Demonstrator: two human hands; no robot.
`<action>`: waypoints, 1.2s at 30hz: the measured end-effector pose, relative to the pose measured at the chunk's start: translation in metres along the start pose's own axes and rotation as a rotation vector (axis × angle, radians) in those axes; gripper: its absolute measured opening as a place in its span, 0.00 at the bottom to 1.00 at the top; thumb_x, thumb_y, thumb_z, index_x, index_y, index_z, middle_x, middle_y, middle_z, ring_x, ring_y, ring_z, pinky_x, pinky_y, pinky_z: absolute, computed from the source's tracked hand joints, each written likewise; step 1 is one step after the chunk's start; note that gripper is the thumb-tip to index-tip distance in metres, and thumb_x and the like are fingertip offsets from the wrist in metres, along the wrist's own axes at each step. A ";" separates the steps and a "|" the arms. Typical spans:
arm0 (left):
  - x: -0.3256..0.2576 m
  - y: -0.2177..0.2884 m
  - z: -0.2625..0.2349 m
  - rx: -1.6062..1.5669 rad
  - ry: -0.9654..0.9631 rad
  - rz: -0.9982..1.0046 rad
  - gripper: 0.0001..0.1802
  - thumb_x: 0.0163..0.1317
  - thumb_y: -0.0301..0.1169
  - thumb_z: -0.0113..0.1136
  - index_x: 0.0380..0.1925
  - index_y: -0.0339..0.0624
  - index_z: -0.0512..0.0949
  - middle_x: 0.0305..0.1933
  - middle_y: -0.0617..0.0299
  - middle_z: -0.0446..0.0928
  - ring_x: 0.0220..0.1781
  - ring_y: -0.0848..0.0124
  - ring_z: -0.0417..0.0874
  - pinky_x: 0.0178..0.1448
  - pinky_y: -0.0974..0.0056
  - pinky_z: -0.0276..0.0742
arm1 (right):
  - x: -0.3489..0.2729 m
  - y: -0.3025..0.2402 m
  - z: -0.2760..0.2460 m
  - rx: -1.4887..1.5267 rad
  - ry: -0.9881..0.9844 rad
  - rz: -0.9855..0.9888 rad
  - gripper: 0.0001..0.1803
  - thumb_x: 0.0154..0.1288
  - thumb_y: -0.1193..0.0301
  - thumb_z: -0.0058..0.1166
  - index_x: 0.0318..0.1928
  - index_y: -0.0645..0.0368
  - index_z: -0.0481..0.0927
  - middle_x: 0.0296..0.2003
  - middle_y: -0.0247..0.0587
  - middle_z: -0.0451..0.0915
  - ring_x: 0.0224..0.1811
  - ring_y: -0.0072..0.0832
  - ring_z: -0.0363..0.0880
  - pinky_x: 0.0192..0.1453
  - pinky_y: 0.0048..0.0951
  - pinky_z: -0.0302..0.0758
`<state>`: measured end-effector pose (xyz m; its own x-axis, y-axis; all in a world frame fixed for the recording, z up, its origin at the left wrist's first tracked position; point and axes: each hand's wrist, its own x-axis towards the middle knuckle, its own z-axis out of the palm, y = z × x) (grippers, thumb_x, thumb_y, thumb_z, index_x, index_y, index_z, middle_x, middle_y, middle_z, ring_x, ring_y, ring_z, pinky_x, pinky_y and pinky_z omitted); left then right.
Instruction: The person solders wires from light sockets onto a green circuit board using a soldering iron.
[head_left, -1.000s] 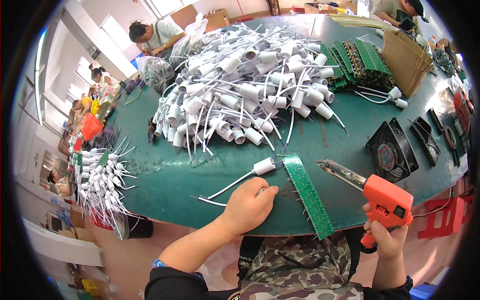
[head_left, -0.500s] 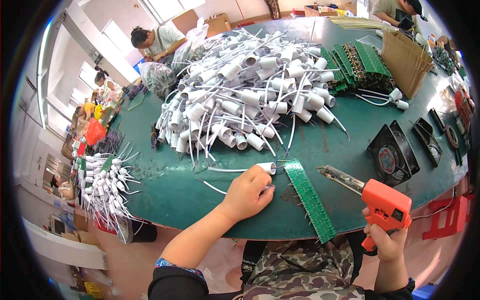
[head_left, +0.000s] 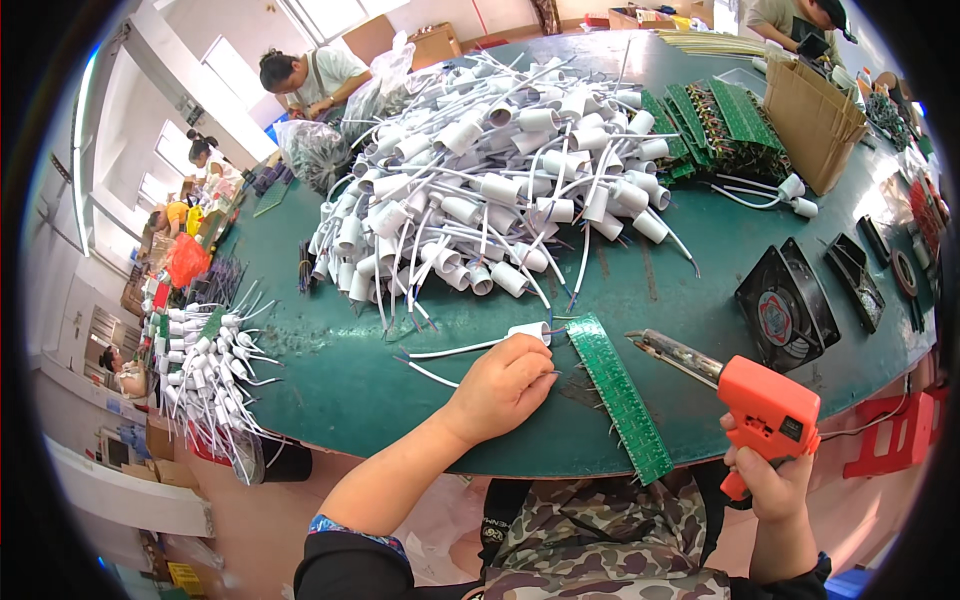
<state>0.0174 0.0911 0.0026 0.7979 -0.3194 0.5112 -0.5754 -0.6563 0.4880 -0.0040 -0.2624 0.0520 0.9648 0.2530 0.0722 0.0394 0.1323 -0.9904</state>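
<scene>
My left hand [head_left: 500,388] is closed in a pinch around a white cable [head_left: 432,374]; a short wire tip pokes out past the fingers. Just beyond the knuckles lies a white lamp holder [head_left: 527,331], partly hidden by the hand, with another white cable beside it. Thin wires reach from the holder's open end to the top of a long green circuit board [head_left: 622,398], which lies slanted near the table edge. My right hand [head_left: 772,484] grips a red soldering gun [head_left: 768,408], its tip pointing left above the table, apart from the board.
A large heap of white lamp holders with cables [head_left: 490,190] covers the table's middle. Stacked green boards [head_left: 735,125] and a cardboard box [head_left: 812,125] stand far right. A black fan [head_left: 788,310] sits right. Another lamp-holder pile [head_left: 210,365] is at left; co-workers sit beyond.
My left hand has shifted slightly right, its fingers drawn closer together. The cable by the lamp holder reaches farther left. The soldering gun has moved a little to the left.
</scene>
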 end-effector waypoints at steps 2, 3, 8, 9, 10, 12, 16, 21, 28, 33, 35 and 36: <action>0.002 0.002 -0.001 0.003 0.000 -0.019 0.11 0.53 0.18 0.68 0.35 0.38 0.76 0.41 0.54 0.79 0.38 0.57 0.82 0.42 0.59 0.80 | 0.001 -0.001 0.000 -0.003 -0.003 0.002 0.26 0.61 0.80 0.56 0.61 0.70 0.74 0.45 0.47 0.85 0.33 0.20 0.81 0.41 0.26 0.79; 0.002 0.002 0.000 0.003 0.000 -0.019 0.11 0.53 0.18 0.68 0.35 0.38 0.76 0.41 0.54 0.79 0.38 0.57 0.82 0.42 0.59 0.80 | 0.002 -0.001 0.000 -0.006 -0.007 0.004 0.26 0.61 0.80 0.56 0.61 0.70 0.74 0.45 0.47 0.85 0.33 0.20 0.81 0.41 0.26 0.79; 0.006 0.005 0.004 0.043 0.054 -0.072 0.11 0.48 0.17 0.64 0.31 0.38 0.75 0.36 0.54 0.78 0.35 0.57 0.81 0.39 0.59 0.80 | 0.003 0.001 0.001 0.029 -0.003 -0.013 0.26 0.60 0.81 0.57 0.61 0.71 0.74 0.46 0.48 0.85 0.35 0.22 0.82 0.44 0.28 0.80; 0.007 0.005 0.004 0.043 0.054 -0.072 0.11 0.48 0.17 0.64 0.31 0.38 0.75 0.36 0.54 0.78 0.35 0.57 0.81 0.39 0.59 0.80 | 0.004 0.000 0.000 0.045 -0.008 0.015 0.27 0.60 0.82 0.57 0.61 0.71 0.74 0.47 0.49 0.84 0.38 0.24 0.83 0.47 0.29 0.80; 0.007 0.006 0.004 0.060 0.054 -0.081 0.11 0.48 0.17 0.64 0.30 0.38 0.74 0.36 0.54 0.78 0.35 0.57 0.81 0.39 0.59 0.80 | 0.004 0.000 0.000 0.045 -0.006 0.016 0.27 0.60 0.82 0.57 0.61 0.71 0.74 0.47 0.49 0.84 0.38 0.24 0.83 0.47 0.29 0.80; 0.008 0.006 0.006 0.076 0.054 -0.090 0.11 0.48 0.17 0.64 0.30 0.38 0.74 0.36 0.54 0.78 0.34 0.57 0.81 0.39 0.59 0.80 | 0.005 0.001 -0.001 0.035 -0.007 0.029 0.28 0.59 0.82 0.58 0.62 0.70 0.73 0.49 0.50 0.84 0.46 0.29 0.85 0.54 0.33 0.80; 0.013 0.006 0.011 0.157 0.123 -0.029 0.11 0.47 0.18 0.66 0.30 0.39 0.75 0.37 0.55 0.78 0.35 0.57 0.81 0.38 0.59 0.79 | 0.008 0.003 -0.003 0.031 -0.026 0.032 0.28 0.59 0.82 0.58 0.62 0.70 0.73 0.50 0.50 0.83 0.52 0.32 0.84 0.58 0.36 0.79; 0.019 0.004 0.016 0.325 0.142 0.100 0.12 0.46 0.20 0.68 0.31 0.40 0.76 0.41 0.58 0.77 0.43 0.57 0.81 0.47 0.55 0.78 | 0.015 0.009 -0.001 0.030 -0.052 0.085 0.28 0.60 0.80 0.59 0.62 0.70 0.73 0.51 0.48 0.83 0.51 0.30 0.84 0.57 0.34 0.79; 0.029 0.001 0.024 0.436 0.148 0.117 0.13 0.44 0.21 0.68 0.32 0.41 0.77 0.44 0.60 0.77 0.54 0.57 0.80 0.62 0.49 0.73 | 0.031 0.018 0.009 0.050 -0.131 0.067 0.24 0.59 0.79 0.61 0.57 0.69 0.77 0.45 0.43 0.85 0.45 0.26 0.84 0.54 0.31 0.79; 0.027 -0.002 0.025 0.436 0.123 0.096 0.13 0.44 0.21 0.68 0.32 0.41 0.77 0.44 0.60 0.77 0.54 0.58 0.80 0.64 0.49 0.73 | 0.039 0.021 0.016 -0.024 -0.160 0.075 0.20 0.57 0.80 0.62 0.52 0.68 0.80 0.41 0.43 0.86 0.42 0.26 0.83 0.50 0.29 0.79; 0.027 -0.003 0.026 0.416 0.123 0.092 0.13 0.44 0.20 0.68 0.32 0.40 0.77 0.44 0.60 0.77 0.53 0.58 0.81 0.63 0.49 0.74 | 0.042 0.022 0.018 -0.043 -0.174 0.077 0.20 0.57 0.80 0.61 0.52 0.68 0.79 0.42 0.43 0.85 0.42 0.26 0.83 0.50 0.29 0.79; 0.027 -0.004 0.026 0.416 0.123 0.090 0.13 0.44 0.20 0.68 0.32 0.40 0.77 0.44 0.60 0.77 0.53 0.58 0.81 0.63 0.49 0.74 | 0.043 0.023 0.019 -0.062 -0.187 0.077 0.20 0.58 0.80 0.61 0.52 0.68 0.79 0.42 0.43 0.85 0.42 0.26 0.83 0.50 0.29 0.79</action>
<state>0.0456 0.0673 -0.0038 0.7066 -0.3206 0.6308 -0.4999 -0.8571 0.1243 0.0333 -0.2308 0.0346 0.9009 0.4340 0.0106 -0.0112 0.0477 -0.9988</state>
